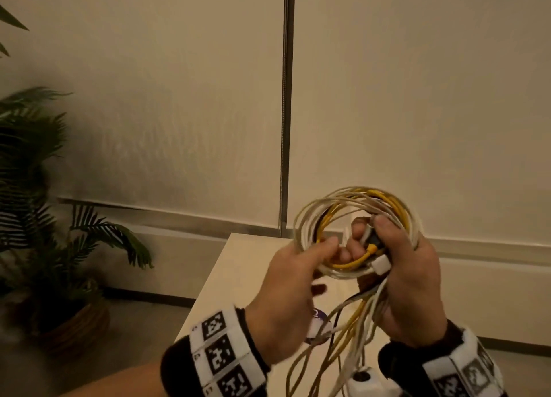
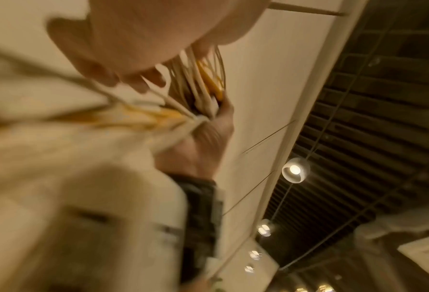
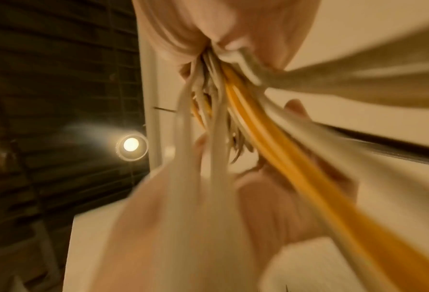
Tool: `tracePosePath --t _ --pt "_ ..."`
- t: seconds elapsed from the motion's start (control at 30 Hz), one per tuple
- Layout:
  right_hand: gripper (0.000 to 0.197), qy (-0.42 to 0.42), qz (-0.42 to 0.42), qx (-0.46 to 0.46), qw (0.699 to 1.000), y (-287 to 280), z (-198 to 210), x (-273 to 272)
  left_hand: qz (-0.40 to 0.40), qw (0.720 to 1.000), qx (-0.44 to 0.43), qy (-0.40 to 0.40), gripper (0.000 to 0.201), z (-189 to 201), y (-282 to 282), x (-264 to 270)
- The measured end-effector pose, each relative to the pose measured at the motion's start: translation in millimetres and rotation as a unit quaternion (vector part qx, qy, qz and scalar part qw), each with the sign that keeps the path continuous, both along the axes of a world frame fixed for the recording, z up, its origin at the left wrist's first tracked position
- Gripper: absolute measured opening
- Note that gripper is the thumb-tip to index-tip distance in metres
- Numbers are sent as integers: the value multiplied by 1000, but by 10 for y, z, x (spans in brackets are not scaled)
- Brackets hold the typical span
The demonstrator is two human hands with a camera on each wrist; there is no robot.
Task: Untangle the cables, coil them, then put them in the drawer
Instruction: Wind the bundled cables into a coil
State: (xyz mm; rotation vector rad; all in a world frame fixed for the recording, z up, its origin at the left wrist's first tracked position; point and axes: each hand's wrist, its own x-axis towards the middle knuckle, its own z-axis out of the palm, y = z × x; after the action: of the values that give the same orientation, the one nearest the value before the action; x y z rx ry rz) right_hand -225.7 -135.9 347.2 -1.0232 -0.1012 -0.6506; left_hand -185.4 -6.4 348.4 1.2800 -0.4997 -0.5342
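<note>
A bundle of cables, white, yellow and one dark, is wound into a round coil held up in front of me above a pale cabinet top. My right hand grips the coil's right side with fingers curled round the strands and a white plug. My left hand pinches the coil's lower left edge. Loose cable ends hang down between my wrists to a white adapter. The wrist views show blurred white and yellow cables running from the fists, and the coil in the fingers.
The pale cabinet top lies under my hands, with a round purple-and-white thing on it. A potted palm stands on the floor at the left. A cream wall with a vertical metal strip is behind.
</note>
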Motion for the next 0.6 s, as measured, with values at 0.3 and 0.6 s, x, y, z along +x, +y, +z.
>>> tracePosePath --t 0.3,0.6 --pt "17 152 257 -257 919 -143 187 42 -179 890 247 -339 101 379 297 569" --pt "16 225 285 -403 840 -111 387 116 -199 832 292 -428 87 426 261 652"
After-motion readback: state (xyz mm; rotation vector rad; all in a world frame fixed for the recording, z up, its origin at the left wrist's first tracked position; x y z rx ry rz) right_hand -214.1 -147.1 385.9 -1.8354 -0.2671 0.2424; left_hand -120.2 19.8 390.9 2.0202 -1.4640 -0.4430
